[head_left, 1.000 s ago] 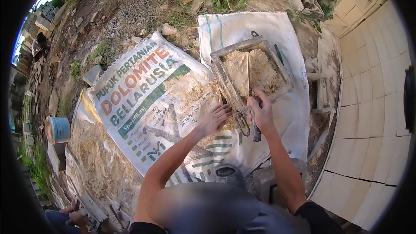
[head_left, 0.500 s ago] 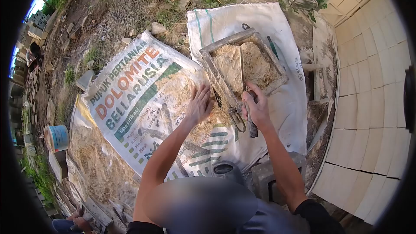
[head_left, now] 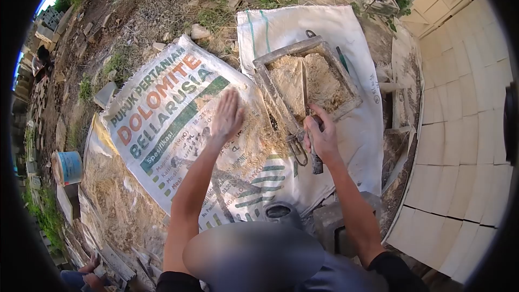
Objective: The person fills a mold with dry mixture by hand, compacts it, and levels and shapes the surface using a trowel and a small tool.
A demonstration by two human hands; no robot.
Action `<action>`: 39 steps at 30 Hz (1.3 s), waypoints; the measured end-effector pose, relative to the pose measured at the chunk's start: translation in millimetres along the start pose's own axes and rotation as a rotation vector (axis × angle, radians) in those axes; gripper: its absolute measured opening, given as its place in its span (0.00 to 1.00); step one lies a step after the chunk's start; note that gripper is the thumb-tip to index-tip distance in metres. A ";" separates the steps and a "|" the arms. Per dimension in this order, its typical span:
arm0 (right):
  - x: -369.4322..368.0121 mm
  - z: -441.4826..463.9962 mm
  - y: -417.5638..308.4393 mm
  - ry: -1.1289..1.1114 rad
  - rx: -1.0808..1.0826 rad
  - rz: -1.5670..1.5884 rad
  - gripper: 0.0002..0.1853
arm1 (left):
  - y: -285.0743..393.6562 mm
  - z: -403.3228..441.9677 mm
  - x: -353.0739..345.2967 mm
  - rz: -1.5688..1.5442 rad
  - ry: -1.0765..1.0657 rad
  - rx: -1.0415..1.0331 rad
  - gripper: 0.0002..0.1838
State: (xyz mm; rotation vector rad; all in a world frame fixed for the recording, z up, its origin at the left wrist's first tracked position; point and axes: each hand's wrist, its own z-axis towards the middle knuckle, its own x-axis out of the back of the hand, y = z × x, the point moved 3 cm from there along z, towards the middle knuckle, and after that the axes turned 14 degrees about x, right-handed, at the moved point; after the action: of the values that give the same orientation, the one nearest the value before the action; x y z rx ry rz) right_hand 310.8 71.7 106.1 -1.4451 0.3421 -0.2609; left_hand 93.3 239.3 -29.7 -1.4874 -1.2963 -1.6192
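Observation:
My left hand point(head_left: 227, 118) lies on the printed white sack point(head_left: 154, 124), fingers stretched out, near thinly scattered tan powder point(head_left: 275, 143). My right hand point(head_left: 321, 136) is wrapped round the dark handle of a long, narrow-bladed hand tool point(head_left: 304, 84). Its blade points away from me, over the tan material heaped in a rectangular mould frame point(head_left: 341, 65). The blade is seen nearly edge-on, so its full shape is hidden. A metal loop handle point(head_left: 299, 150) sticks out from the near end of the frame.
A second white sack point(head_left: 367, 143) lies under the frame, with a green stick-like object point(head_left: 343, 58) on it. Pale blocks point(head_left: 454, 146) are stacked along the right. A grey hollow block point(head_left: 346, 221) stands close to me. A bucket point(head_left: 69, 167) sits at left; another person's hands point(head_left: 92, 273) show at lower left.
My left hand has moved left and away from the frame across the printed sack. Less powder covers the lettering there. My right hand and its tool have stayed nearly still.

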 end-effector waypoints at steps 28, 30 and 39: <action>-38.8 -93.5 93.2 -0.523 0.291 -0.697 0.22 | -121.5 -163.7 1.7 -0.046 0.186 0.784 0.34; -51.7 -107.8 96.3 -0.707 0.292 -0.792 0.27 | -120.1 -157.3 -3.7 -0.046 0.191 0.859 0.34; -74.4 -96.3 98.7 -0.550 0.184 -1.190 0.31 | -112.1 -158.7 -1.8 -0.091 0.199 0.829 0.36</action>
State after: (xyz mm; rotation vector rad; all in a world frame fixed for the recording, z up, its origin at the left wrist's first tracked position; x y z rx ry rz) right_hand 202.3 22.1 4.6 -1.3215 -1.0086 -0.7909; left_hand -69.2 134.2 -46.3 -0.7482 -1.6441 -1.0204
